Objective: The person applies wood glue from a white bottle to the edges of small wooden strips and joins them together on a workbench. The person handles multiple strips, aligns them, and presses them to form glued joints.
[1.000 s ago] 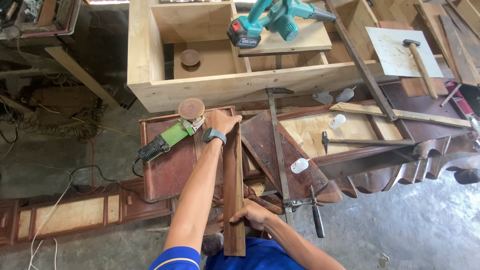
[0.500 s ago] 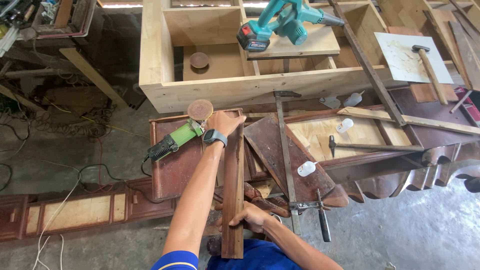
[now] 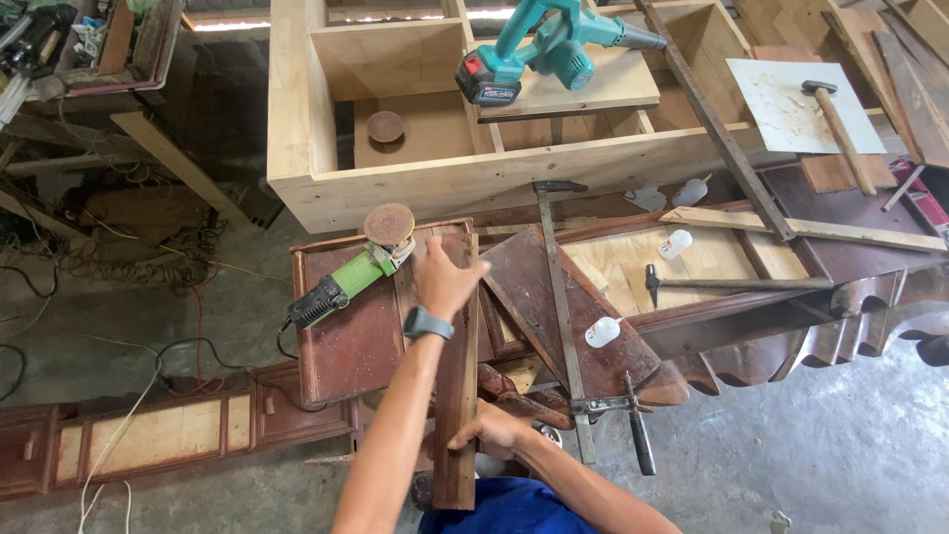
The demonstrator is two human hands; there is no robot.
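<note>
Head camera, looking down on a cluttered woodworking bench. Long dark-stained wooden slat (image 3: pixel 457 396) lies lengthwise away from the person, resting on a dark brown carved panel (image 3: pixel 346 336). Left hand (image 3: pixel 445 282), smartwatch on wrist, presses on the slat's far end, fingers spread over the wood and curled at its edge. Right hand (image 3: pixel 494 430) grips the slat's near part from the right side, fingers wrapped on its edge.

Green angle grinder (image 3: pixel 348 282) with a round sanding disc lies on the panel just left of the left hand, cord trailing off to the floor. Bar clamp (image 3: pixel 563 326) runs along the bench just right of the slat. Small white plastic bottle (image 3: pixel 603 331) beside the clamp. Dark-handled hammer (image 3: pixel 732 284) farther right on pale board. Pale wooden cabinet carcass (image 3: pixel 465 183) lies beyond, a teal cordless blower (image 3: pixel 549 54) resting on its shelf. Second hammer (image 3: pixel 840 124) on a white sheet at far right.
</note>
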